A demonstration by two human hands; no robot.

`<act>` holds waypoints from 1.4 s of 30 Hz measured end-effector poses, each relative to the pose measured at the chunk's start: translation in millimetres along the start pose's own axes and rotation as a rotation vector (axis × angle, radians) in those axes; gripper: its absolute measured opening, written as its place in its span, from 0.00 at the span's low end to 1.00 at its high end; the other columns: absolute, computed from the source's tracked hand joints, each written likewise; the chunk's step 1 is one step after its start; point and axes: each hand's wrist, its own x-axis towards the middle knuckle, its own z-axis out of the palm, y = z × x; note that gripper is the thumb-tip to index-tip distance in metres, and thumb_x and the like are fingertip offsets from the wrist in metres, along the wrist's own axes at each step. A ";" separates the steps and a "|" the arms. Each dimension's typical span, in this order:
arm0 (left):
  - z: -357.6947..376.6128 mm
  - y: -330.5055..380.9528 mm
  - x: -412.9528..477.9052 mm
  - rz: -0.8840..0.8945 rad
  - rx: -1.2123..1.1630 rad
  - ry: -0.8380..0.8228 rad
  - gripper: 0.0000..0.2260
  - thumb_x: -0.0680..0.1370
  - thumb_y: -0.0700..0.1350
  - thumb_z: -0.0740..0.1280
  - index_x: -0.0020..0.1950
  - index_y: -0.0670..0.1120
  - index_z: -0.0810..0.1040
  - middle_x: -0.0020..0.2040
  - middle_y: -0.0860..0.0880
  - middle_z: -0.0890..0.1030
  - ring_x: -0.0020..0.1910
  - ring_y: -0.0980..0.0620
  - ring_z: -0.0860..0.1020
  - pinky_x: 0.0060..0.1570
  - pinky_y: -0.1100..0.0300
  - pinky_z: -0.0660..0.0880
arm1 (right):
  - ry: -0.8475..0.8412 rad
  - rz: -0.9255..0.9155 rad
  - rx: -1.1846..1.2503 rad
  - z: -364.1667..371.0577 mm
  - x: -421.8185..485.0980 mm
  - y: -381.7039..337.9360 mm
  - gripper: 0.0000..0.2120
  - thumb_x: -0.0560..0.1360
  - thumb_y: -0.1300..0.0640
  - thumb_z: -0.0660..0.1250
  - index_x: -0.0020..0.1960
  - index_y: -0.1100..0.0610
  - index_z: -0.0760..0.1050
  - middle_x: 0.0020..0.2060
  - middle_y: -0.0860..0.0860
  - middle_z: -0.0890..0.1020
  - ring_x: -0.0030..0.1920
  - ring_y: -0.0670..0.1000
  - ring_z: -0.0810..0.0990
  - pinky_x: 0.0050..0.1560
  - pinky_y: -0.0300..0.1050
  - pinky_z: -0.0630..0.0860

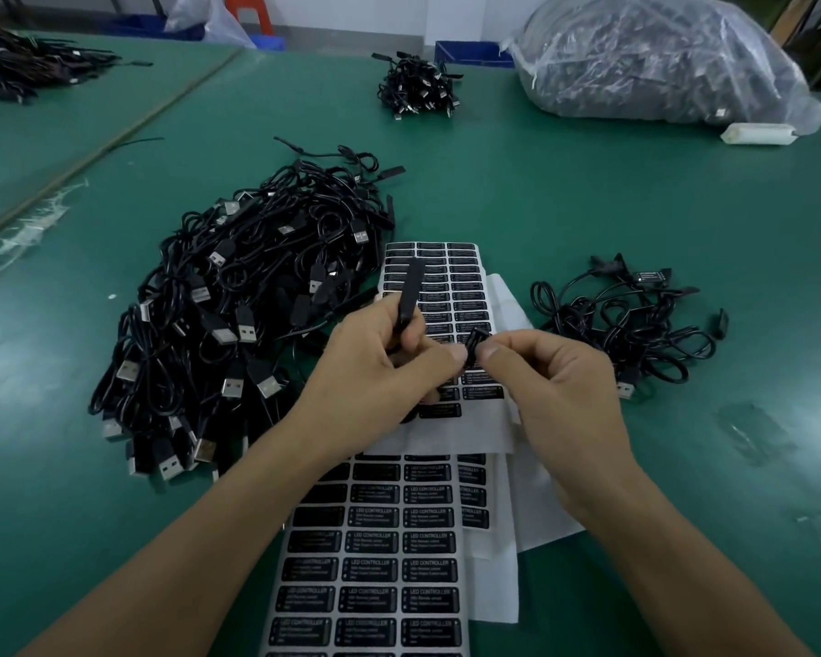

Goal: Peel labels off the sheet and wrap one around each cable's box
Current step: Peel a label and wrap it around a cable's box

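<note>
Your left hand point(375, 367) grips the box point(411, 291), fingers curled round its lower end, top tilted up and away from you. Your right hand point(555, 386) pinches a label point(474, 342) between thumb and forefinger, right at your left thumb tip. Both forearms angle inward and the hands meet above the sheet point(451, 286). Big cable pile point(238, 305) lies left of your left hand, small pile point(636, 324) right of your right, both on the surface point(588, 206).

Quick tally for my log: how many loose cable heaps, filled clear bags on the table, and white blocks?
Loose cable heaps: 4 (far left, big centre-left, far bundle, right)
Filled clear bag: 1
White block: 1
Total: 6
</note>
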 end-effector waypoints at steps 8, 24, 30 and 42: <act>0.7 -0.4 -0.2 -0.034 0.112 -0.004 0.14 0.79 0.53 0.55 0.38 0.48 0.73 0.38 0.50 0.86 0.32 0.50 0.80 0.45 0.36 0.77 | 0.053 0.023 0.300 -2.2 0.4 -7.1 0.08 0.74 0.57 0.72 0.37 0.51 0.82 0.27 0.49 0.71 0.26 0.44 0.63 0.23 0.34 0.62; 2.6 -8.0 -0.6 0.029 0.142 -0.139 0.11 0.78 0.54 0.61 0.42 0.52 0.80 0.38 0.52 0.86 0.37 0.47 0.81 0.42 0.43 0.79 | -0.022 0.010 0.331 5.8 -0.9 2.8 0.11 0.67 0.49 0.73 0.44 0.55 0.85 0.37 0.53 0.84 0.38 0.49 0.78 0.37 0.38 0.76; 1.6 -10.2 -0.6 0.034 0.145 -0.152 0.14 0.77 0.57 0.60 0.44 0.50 0.80 0.39 0.51 0.86 0.39 0.47 0.82 0.44 0.43 0.79 | -0.004 -0.047 0.291 6.5 -0.3 3.8 0.06 0.70 0.52 0.72 0.42 0.54 0.85 0.34 0.52 0.83 0.35 0.46 0.77 0.36 0.34 0.75; 1.8 -9.7 -0.4 0.031 0.169 -0.156 0.15 0.78 0.57 0.60 0.43 0.49 0.80 0.37 0.51 0.85 0.38 0.46 0.82 0.44 0.42 0.79 | 0.021 -0.210 0.116 5.9 -0.1 4.4 0.07 0.78 0.64 0.69 0.42 0.56 0.82 0.30 0.41 0.81 0.31 0.40 0.77 0.36 0.31 0.74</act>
